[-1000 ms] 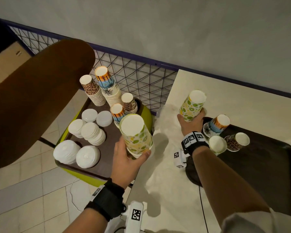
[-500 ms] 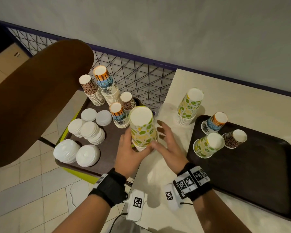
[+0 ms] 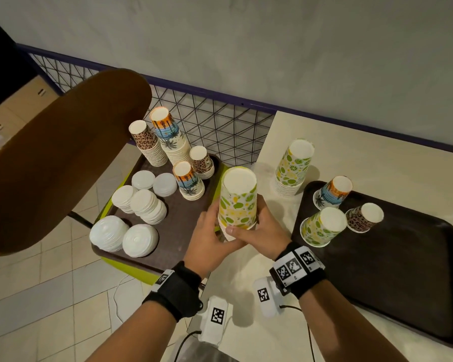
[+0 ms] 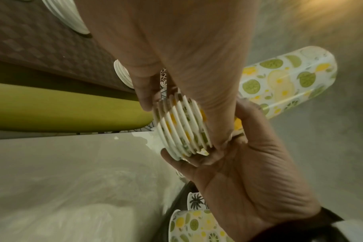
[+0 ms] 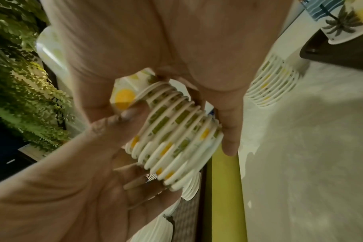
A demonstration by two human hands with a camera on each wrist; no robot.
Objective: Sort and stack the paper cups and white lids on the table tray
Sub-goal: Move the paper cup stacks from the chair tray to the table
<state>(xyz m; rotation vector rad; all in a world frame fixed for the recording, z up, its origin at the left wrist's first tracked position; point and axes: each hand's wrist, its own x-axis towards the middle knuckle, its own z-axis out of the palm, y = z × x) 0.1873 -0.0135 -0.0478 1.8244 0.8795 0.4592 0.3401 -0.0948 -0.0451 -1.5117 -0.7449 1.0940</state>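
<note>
Gripping a nested stack of upside-down lemon-and-lime paper cups (image 3: pixel 237 202), a person holds it in the air over the gap between a chair-borne tray and a pale table (image 3: pixel 351 142). The left hand (image 3: pixel 211 236) wraps the lower rims from the near left, its thumb lying across the front; the right hand (image 3: pixel 268 231) curls round the same rims from the right, so both hands are closed on the one stack and neither is free. The wrist views show the rolled white rims fanned slightly unevenly between the fingers. A second citrus stack (image 3: pixel 293 168) stands on the table just beyond, next to the dark table tray (image 3: pixel 416 283), which holds three single upturned cups: a palm-print cup (image 3: pixel 331 193), a citrus cup (image 3: pixel 321 227) and a leopard-print cup (image 3: pixel 364 218). On the chair tray (image 3: pixel 183 226) to the left sit leopard and palm cup stacks and several piles of white lids (image 3: pixel 144 205). The step in hand appears to be squaring up this stack or parting some cups from it; doing it well likely means keeping the stack upright, pressing lightly on the rims so the paper does not crush, and matching it with the other citrus cups.
</note>
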